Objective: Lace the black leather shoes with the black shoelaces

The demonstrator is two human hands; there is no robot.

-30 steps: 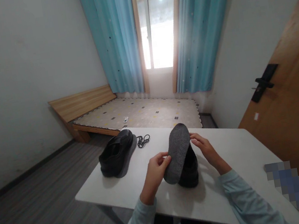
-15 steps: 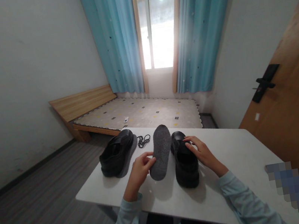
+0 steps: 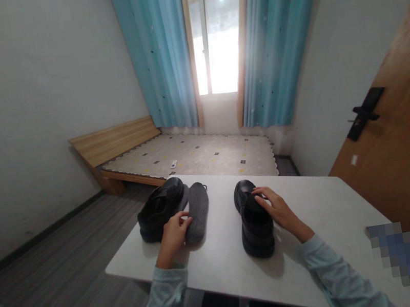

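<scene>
My left hand [image 3: 176, 232] pinches the edge of a dark grey insole [image 3: 198, 212], which is held over the left part of the white table beside a black shoe [image 3: 159, 210]. A dark sole shape shows along that shoe's right side. On the right, my right hand [image 3: 276, 207] has its fingers closed on the tongue of a second black shoe [image 3: 256, 231], whose toe points away from me. Only a small loop of the black laces [image 3: 205, 187] shows past the insole's far end; the rest is hidden.
The white table [image 3: 227, 269] has a blurred, pixelated object at its right edge. Beyond it stands a bed [image 3: 205, 153] with a small white item on it. A wooden door [image 3: 401, 143] is at the right.
My left hand has carried the insole left, away from the right shoe and closer to the left one, covering most of the laces. My right hand has stayed at its shoe.
</scene>
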